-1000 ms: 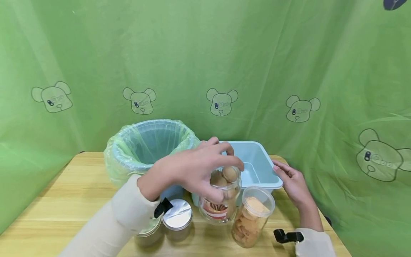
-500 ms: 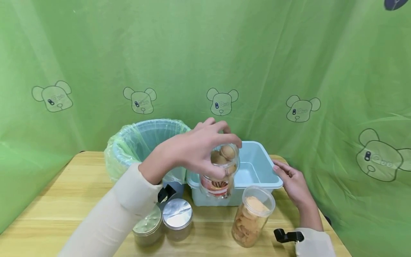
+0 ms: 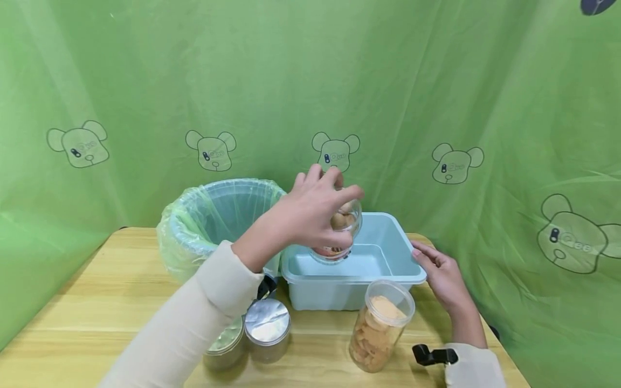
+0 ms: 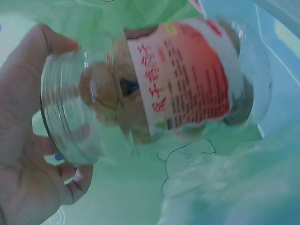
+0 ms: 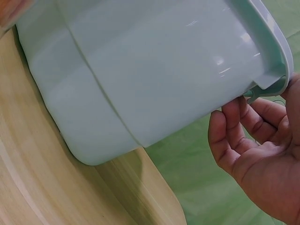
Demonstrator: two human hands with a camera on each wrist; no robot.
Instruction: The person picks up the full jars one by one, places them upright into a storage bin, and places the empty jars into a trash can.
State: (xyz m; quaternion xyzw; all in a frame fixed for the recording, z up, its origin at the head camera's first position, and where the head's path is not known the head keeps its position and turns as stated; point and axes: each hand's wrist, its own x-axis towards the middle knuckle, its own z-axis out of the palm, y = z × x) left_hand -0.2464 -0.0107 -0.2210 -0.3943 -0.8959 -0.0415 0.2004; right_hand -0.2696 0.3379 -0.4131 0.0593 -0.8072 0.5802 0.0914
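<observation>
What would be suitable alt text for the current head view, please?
A person's left-hand grip holds up a clear jar of round brown items, seen against a pale blue basin held by the right-hand grip. Left stands a bag-lined bin; nearer, a jar of orange pieces and two tubs.

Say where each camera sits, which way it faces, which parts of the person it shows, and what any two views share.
Head: worn on the head, facing forward and down over the table and tub; left hand, right hand and pale sleeves show.
Left wrist: facing the jar the left hand grips; that hand shows at the left edge.
Right wrist: facing the tub's outer wall; the right hand shows at the right edge, holding the rim.
Shared: head and right wrist both show the tub and right hand.
</observation>
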